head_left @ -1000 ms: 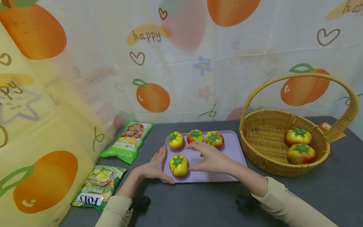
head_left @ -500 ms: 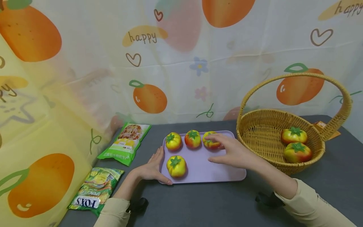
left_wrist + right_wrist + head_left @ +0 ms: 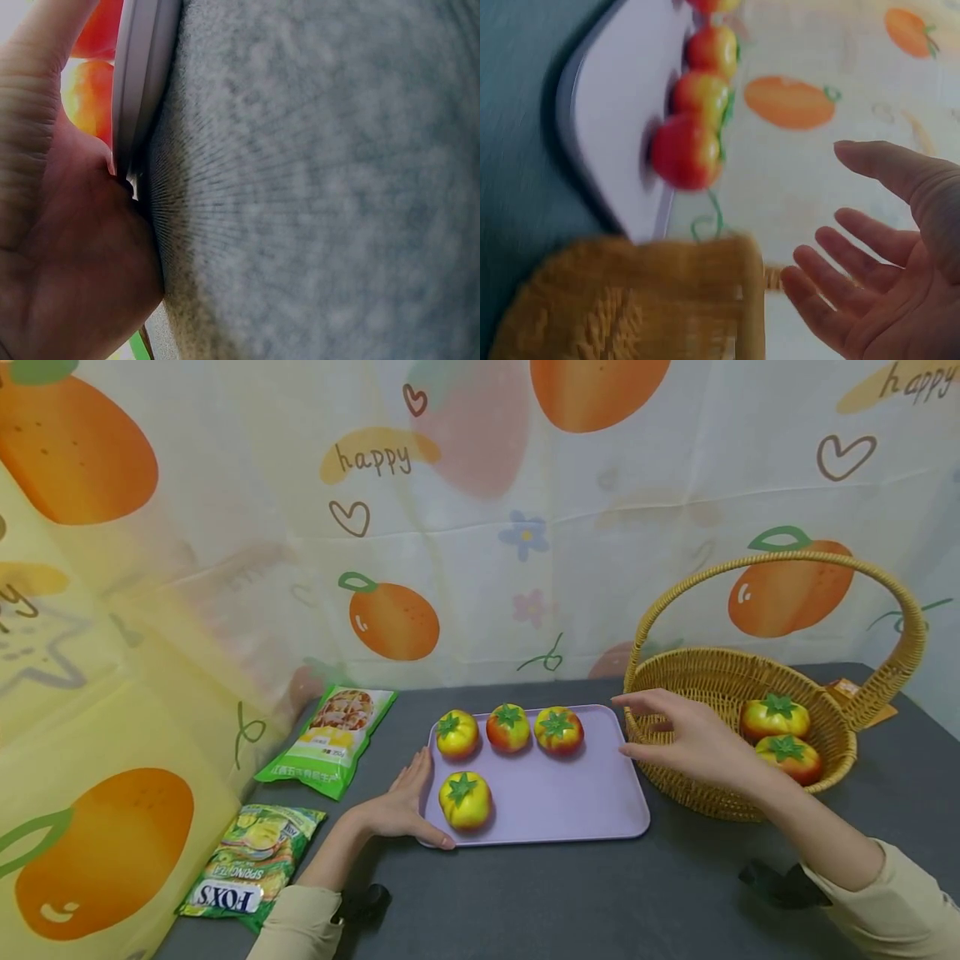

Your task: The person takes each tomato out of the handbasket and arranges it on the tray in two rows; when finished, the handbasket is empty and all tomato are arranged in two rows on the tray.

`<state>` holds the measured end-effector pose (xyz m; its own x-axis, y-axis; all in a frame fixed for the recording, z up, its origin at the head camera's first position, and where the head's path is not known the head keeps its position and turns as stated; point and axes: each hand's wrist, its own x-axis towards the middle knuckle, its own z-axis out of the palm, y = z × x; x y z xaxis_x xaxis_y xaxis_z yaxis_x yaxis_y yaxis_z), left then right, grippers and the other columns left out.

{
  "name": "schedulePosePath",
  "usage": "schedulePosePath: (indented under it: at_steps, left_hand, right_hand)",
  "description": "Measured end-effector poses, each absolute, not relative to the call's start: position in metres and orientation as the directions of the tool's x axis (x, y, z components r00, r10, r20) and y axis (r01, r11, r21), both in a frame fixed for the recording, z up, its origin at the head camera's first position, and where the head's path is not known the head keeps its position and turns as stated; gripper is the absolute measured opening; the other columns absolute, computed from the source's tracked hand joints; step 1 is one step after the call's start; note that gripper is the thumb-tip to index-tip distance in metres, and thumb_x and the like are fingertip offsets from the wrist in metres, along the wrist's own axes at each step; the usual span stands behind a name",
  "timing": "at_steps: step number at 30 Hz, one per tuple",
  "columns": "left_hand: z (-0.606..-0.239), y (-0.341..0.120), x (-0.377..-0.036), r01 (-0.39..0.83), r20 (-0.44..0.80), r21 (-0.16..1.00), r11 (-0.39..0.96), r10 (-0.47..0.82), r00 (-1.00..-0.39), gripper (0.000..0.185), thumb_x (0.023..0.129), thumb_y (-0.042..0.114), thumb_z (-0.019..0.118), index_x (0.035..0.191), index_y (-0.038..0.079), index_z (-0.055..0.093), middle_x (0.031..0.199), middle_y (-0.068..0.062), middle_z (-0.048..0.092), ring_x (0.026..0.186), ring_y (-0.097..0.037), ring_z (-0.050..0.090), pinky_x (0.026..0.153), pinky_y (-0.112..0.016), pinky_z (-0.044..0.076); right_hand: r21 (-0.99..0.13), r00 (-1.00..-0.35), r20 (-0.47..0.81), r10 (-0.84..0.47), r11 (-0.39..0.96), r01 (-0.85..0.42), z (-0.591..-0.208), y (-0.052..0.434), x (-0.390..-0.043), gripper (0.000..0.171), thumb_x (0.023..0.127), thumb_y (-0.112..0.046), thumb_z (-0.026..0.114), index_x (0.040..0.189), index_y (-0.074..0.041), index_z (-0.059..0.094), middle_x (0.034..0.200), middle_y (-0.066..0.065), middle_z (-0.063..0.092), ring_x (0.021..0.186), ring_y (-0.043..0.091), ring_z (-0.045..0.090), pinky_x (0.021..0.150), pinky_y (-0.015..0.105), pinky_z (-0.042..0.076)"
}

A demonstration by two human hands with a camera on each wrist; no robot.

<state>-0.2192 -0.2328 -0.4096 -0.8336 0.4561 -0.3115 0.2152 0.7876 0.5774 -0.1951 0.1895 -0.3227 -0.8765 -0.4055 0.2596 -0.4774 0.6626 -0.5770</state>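
Left hand flat against tray edge; right hand fingers spread (empty) over basket; packet reads FOX'S

Two bare hands, pale beige long sleeves and a black strap at each wrist

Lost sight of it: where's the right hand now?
In the head view, the right hand hovers open and empty at the basket's near-left rim, right of the tray.
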Motion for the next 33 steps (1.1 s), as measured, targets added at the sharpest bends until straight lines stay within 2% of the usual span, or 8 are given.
schedulePosePath:
  at_steps: [9,15,20,27,33]
  left_hand:
    - [-0.412,-0.233,-0.219,0.211,-0.310,0.573,0.792,0.448,-0.838,0.141,0.066,0.060,0.080,0.153,0.002,-0.014,0.159,-0.019,-0.018,0.147,-0.034,-0.013,0.116,-0.053,-0.002]
    - [-0.412,-0.234,-0.219,0.215,-0.310,0.573,0.791,0.452,-0.836,0.140,0.067,0.060,0.080,0.153,0.002,-0.014,0.159,-0.019,-0.019,0.147,-0.034,-0.014,0.116,-0.054,-0.002]
    - [-0.412,-0.233,-0.219,0.216,-0.310,0.574,0.790,0.454,-0.836,0.139,0.067,0.060,0.080,0.153,0.003,-0.014,0.159,-0.019,-0.019,0.146,-0.034,-0.014,0.116,-0.053,-0.003]
    - [-0.410,-0.233,-0.219,0.226,-0.305,0.575,0.786,0.463,-0.832,0.139,0.068,0.060,0.080,0.153,0.002,-0.013,0.159,-0.020,-0.019,0.146,-0.034,-0.014,0.116,-0.053,-0.003]
    - [-0.409,-0.233,-0.219,0.226,-0.308,0.575,0.786,0.464,-0.831,0.139,0.068,0.060,0.080,0.153,0.001,-0.013,0.159,-0.020,-0.019,0.146,-0.035,-0.014,0.116,-0.053,-0.002]
  right_hand:
    - [-0.544,-0.916,0.205,-0.344,0.739,-0.398,-0.328,0.245,-0.195,0.059,0.086,-0.035,0.075,0.135,-0.008,0.055,0.128,0.020,0.058,0.116,0.039,0.055,0.086,0.060,0.046]
    - [-0.472,-0.921,0.199,-0.334,0.791,-0.389,-0.335,0.270,-0.192,0.057,0.085,-0.032,0.076,0.132,-0.006,0.058,0.125,0.021,0.061,0.110,0.041,0.058,0.080,0.056,0.049]
    - [-0.429,-0.928,0.196,-0.318,0.823,-0.373,-0.338,0.284,-0.191,0.058,0.084,-0.033,0.077,0.130,-0.003,0.059,0.122,0.023,0.061,0.104,0.041,0.061,0.079,0.058,0.048]
    - [-0.372,-0.938,0.151,-0.314,0.861,-0.348,-0.344,0.304,-0.192,0.060,0.084,-0.032,0.078,0.130,0.000,0.057,0.124,0.028,0.057,0.105,0.045,0.058,0.077,0.058,0.048]
    - [-0.339,-0.935,0.118,-0.334,0.872,-0.354,-0.348,0.317,-0.193,0.058,0.082,-0.030,0.079,0.124,0.005,0.060,0.121,0.031,0.057,0.095,0.039,0.061,0.071,0.052,0.050]
